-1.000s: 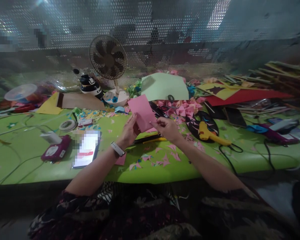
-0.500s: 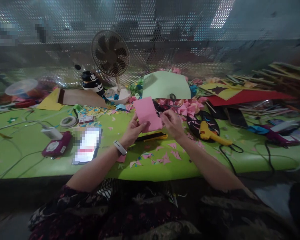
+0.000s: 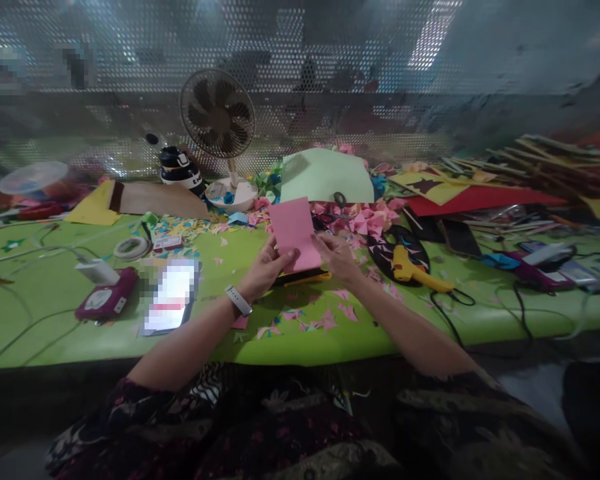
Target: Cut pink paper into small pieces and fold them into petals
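A pink sheet of paper (image 3: 294, 230), rectangular and perhaps layered, is held up over the green table. My left hand (image 3: 270, 265), wearing a white wrist band, grips its lower left side with the thumb across the front. At the right edge my right hand (image 3: 336, 253) pinches the same paper, fingertips close together. Just below the paper lies a yellow-and-black tool (image 3: 307, 277), partly hidden, perhaps a cutter. Behind my right hand is a pair of dark scissors (image 3: 325, 219), mostly covered. Pink paper scraps (image 3: 327, 319) are scattered in front.
A yellow glue gun (image 3: 410, 268) rests on a black disc at right. A lit phone (image 3: 171, 297), a purple box with a plug (image 3: 107, 293) and a tape roll (image 3: 131, 248) lie at left. Behind stand a fan (image 3: 218, 113) and a pale green sheet (image 3: 325, 175).
My right hand has moved in from beside the paper to its right edge. The pink paper is tilted less. The whole view has shifted slightly.
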A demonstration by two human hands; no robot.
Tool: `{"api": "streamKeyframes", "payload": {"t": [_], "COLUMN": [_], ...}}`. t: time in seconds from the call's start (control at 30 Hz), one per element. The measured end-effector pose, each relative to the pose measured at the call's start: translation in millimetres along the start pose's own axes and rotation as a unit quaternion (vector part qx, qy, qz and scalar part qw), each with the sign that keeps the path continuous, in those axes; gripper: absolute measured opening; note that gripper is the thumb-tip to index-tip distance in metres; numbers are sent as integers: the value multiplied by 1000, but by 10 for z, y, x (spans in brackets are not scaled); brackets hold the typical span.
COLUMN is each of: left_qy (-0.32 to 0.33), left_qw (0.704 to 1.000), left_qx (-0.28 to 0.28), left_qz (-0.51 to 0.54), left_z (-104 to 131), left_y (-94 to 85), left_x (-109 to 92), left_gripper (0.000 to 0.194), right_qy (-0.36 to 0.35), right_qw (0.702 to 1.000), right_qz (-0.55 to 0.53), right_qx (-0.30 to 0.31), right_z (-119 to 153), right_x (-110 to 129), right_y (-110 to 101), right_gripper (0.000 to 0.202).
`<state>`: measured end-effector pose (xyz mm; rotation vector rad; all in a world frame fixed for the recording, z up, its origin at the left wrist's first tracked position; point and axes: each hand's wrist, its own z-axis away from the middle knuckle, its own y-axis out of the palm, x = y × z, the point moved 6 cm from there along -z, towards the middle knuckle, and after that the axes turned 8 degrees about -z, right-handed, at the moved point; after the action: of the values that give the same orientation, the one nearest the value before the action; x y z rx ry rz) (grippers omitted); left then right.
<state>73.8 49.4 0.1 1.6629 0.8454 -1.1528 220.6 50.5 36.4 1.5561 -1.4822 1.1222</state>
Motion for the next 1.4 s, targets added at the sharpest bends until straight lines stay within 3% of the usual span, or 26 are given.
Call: {"api": "streamKeyframes", "payload": {"t": [0.17,0.43,0.67,0.9,1.03,1.2,1.4], "left_qy": [8,2,-81,-98,-97,-74,-17], "left_qw": [1000,1000,996,993,991,992,992], "left_qx": [18,-2,5,22,39,17,-10], "left_qz": [16,1,-29,-64,-81,-101,-128], "left_z": [17,18,61,86,89,52,-23], "left_y": [47,42,26,29,48,-10,-112], "left_x": [-10,-39,22,-5,-2,12,-21], "left_gripper": [69,69,73,69,67,72,67], "right_qy": [-10,-5,-36,-55,-60,-28,13], "right_qw": [1000,1000,998,997,997,999,993], "right_qz": [6,-1,-3,-27,-24,-6,113], "right_qx": [-4,-18,-57,-42,-42,-31,28], "right_z": [2,16,-1,5,-1,-23,-19], "right_x": [51,4,-30,-38,-25,-37,-97], "right_y": [10,-18,-100,-113,-114,-108,-42], "right_gripper": [69,63,54,45,47,52,58]}}
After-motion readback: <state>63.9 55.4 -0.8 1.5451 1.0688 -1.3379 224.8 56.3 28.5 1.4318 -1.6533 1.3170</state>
